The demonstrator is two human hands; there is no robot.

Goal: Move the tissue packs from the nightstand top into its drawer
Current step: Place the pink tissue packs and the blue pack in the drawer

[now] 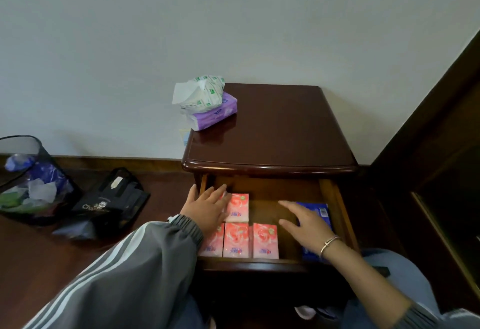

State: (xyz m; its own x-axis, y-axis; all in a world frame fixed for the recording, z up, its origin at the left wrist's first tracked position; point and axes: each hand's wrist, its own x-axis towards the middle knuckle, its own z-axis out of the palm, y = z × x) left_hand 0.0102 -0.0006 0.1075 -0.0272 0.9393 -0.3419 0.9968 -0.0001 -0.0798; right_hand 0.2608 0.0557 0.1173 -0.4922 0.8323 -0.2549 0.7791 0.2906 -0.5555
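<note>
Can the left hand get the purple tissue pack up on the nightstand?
Probably yes. The left hand is empty, and the purple plastic tissue pack sits on that side of the dark wooden nightstand top, with only a green-and-white tissue pack on it.

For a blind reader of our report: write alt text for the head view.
The left hand rests flat on pink tissue packs and the right hand reaches over a blue pack inside the open drawer. A purple pack and a green-and-white pack sit stacked on the nightstand top.
</note>
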